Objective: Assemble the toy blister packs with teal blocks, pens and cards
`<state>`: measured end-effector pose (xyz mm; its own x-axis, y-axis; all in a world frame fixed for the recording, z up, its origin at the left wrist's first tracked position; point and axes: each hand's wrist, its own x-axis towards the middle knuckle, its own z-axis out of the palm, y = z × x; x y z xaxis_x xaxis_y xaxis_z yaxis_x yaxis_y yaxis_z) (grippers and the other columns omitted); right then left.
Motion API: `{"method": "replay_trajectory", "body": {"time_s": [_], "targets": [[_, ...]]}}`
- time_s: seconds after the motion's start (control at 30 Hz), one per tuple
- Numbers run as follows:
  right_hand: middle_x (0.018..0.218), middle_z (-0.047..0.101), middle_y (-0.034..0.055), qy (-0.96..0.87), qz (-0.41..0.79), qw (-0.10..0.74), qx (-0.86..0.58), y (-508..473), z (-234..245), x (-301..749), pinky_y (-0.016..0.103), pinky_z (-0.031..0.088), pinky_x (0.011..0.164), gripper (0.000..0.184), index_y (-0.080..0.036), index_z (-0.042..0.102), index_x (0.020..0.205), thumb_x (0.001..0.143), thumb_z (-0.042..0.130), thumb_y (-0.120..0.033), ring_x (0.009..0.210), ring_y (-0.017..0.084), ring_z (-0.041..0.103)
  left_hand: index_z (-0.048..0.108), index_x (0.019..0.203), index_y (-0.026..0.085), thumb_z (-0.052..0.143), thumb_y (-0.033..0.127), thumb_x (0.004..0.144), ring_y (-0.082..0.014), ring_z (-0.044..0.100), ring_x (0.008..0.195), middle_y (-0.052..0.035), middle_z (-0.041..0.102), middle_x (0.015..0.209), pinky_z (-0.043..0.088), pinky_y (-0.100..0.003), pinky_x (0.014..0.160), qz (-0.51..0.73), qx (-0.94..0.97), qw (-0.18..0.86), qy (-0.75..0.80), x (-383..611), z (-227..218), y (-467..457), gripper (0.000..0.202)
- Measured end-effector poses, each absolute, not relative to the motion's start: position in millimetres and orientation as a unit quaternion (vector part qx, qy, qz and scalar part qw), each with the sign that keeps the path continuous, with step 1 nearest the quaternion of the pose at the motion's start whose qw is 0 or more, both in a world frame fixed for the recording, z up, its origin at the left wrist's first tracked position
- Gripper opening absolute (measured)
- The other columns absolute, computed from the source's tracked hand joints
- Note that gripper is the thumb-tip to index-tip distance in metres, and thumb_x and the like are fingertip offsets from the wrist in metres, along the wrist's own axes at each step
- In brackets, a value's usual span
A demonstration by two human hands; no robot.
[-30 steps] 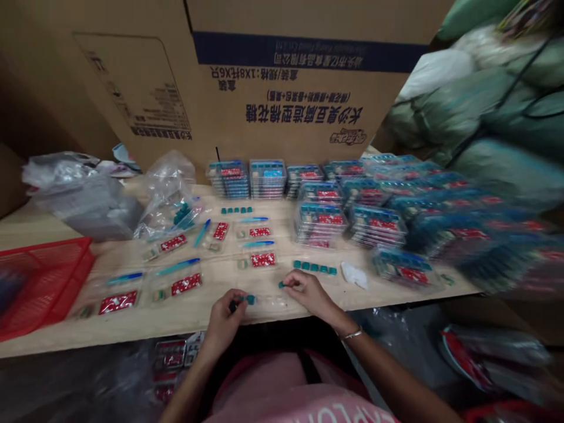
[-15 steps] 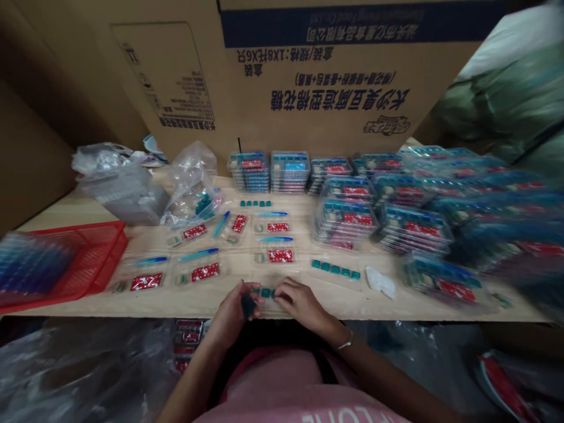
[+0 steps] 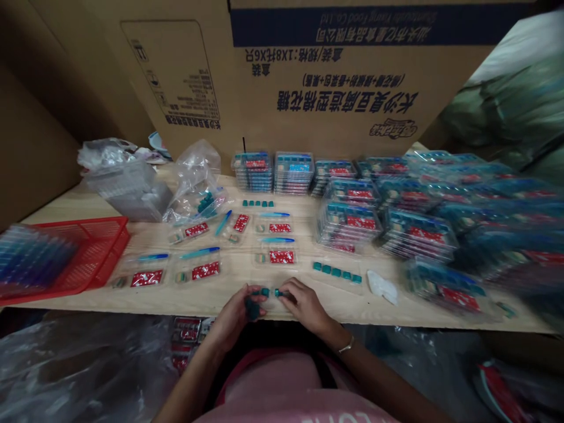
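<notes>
1. Since half a second ago: right hand [image 3: 304,302] and left hand [image 3: 238,308] fingertips slightly farther apart, a small green cube [image 3: 277,292] now showing at the right's.
2. Right grip: pinching that cube.
3. Left grip: curled round a dark-green clump [image 3: 252,308]; second cube [image 3: 265,292] at its fingertips, can't tell if held or resting.
4. Both hands at near edge of desk [image 3: 194,299].
5. Right of them: clear tray with row of five green cubes [image 3: 336,272], white scrap [image 3: 382,286] beside it.
6. Beyond: flat clear packs [image 3: 281,257], red cards and blue pens inside.
7. Far left: red basket [image 3: 110,252].
</notes>
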<state>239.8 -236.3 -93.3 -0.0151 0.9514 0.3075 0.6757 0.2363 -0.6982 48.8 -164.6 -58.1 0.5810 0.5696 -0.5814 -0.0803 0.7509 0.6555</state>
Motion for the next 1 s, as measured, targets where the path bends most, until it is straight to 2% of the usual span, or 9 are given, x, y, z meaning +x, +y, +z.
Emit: {"method": "replay_trajectory", "body": {"time_s": [0.17, 0.27, 0.33, 0.47, 0.57, 0.63, 0.77, 0.9, 1.0], "targets": [[0.084, 0.061, 0.0038, -0.701, 0.210, 0.377, -0.567, -230, -91, 237, 0.027, 0.046, 0.070, 0.009, -0.020, 0.062, 0.088, 0.088, 0.053, -0.018, 0.080, 0.017, 0.058, 0.059, 0.101, 0.016, 0.057, 0.052, 0.080, -0.0153, 0.062, 0.067, -0.0032, 0.068, 0.084, 0.042, -0.029, 0.072, 0.206, 0.302, 0.839, 0.403, 47, -62, -165, 0.041], [0.081, 0.060, 0.0032, -0.708, 0.204, 0.373, -0.564, -227, -92, 236, 0.028, 0.046, 0.070, 0.011, -0.021, 0.061, 0.085, 0.088, 0.052, -0.017, 0.078, 0.017, 0.057, 0.060, 0.100, 0.015, 0.057, 0.051, 0.081, -0.0152, 0.062, 0.066, -0.0048, 0.069, 0.084, 0.042, -0.026, 0.066, 0.209, 0.283, 0.855, 0.380, 45, -58, -165, 0.040], [0.086, 0.061, 0.0045, -0.702, 0.197, 0.382, -0.568, -228, -89, 234, 0.029, 0.046, 0.074, 0.009, -0.021, 0.061, 0.086, 0.087, 0.053, -0.017, 0.083, 0.018, 0.057, 0.060, 0.100, 0.014, 0.056, 0.051, 0.082, -0.0163, 0.063, 0.069, -0.0076, 0.069, 0.087, 0.043, -0.025, 0.062, 0.211, 0.249, 0.875, 0.358, 43, -51, -164, 0.041], [0.092, 0.062, 0.0054, -0.671, 0.197, 0.444, -0.560, -229, -64, 221, 0.030, 0.046, 0.078, 0.005, -0.021, 0.060, 0.086, 0.086, 0.056, -0.019, 0.087, 0.018, 0.057, 0.060, 0.105, 0.013, 0.054, 0.049, 0.084, -0.0183, 0.064, 0.081, -0.0107, 0.068, 0.094, 0.048, -0.026, 0.067, 0.258, 0.185, 0.894, 0.318, 43, -34, -164, 0.041], [0.087, 0.063, 0.0043, -0.698, 0.199, 0.425, -0.541, -227, -42, 209, 0.031, 0.046, 0.076, 0.007, -0.022, 0.060, 0.087, 0.082, 0.060, -0.017, 0.084, 0.018, 0.057, 0.061, 0.107, 0.014, 0.058, 0.046, 0.082, -0.0140, 0.063, 0.075, -0.0087, 0.068, 0.097, 0.049, -0.024, 0.067, 0.278, 0.179, 0.896, 0.298, 46, -28, -166, 0.040], [0.084, 0.062, 0.0041, -0.709, 0.198, 0.413, -0.537, -226, -36, 204, 0.031, 0.045, 0.075, 0.008, -0.021, 0.060, 0.083, 0.079, 0.059, -0.013, 0.083, 0.018, 0.057, 0.063, 0.106, 0.015, 0.067, 0.038, 0.077, -0.0126, 0.063, 0.076, -0.0071, 0.068, 0.099, 0.049, -0.023, 0.070, 0.283, 0.202, 0.889, 0.299, 48, -28, -169, 0.037], [0.073, 0.059, -0.0001, -0.620, 0.284, 0.468, -0.562, -224, -42, 206, 0.024, 0.044, 0.064, 0.009, -0.019, 0.058, 0.074, 0.077, 0.053, -0.012, 0.068, 0.013, 0.056, 0.069, 0.092, 0.017, 0.081, 0.018, 0.058, -0.0134, 0.063, 0.082, -0.0034, 0.070, 0.092, 0.048, -0.024, 0.078, 0.320, 0.275, 0.830, 0.365, 51, -35, -175, 0.035], [0.069, 0.058, -0.0016, -0.559, 0.358, 0.485, -0.569, -223, -51, 208, 0.022, 0.044, 0.060, 0.004, -0.018, 0.057, 0.075, 0.077, 0.053, -0.017, 0.064, 0.011, 0.055, 0.071, 0.078, 0.015, 0.086, 0.020, 0.048, -0.0095, 0.060, 0.069, -0.0007, 0.070, 0.076, 0.045, -0.020, 0.069, 0.342, 0.333, 0.776, 0.413, 56, -41, -177, 0.034], [0.069, 0.057, -0.0011, -0.563, 0.320, 0.507, -0.569, -224, -50, 206, 0.023, 0.044, 0.061, 0.005, -0.019, 0.057, 0.073, 0.076, 0.053, -0.017, 0.064, 0.011, 0.053, 0.070, 0.077, 0.015, 0.088, 0.025, 0.045, -0.0099, 0.061, 0.064, 0.0003, 0.068, 0.072, 0.046, -0.021, 0.065, 0.321, 0.316, 0.787, 0.422, 58, -40, -172, 0.038]]}}
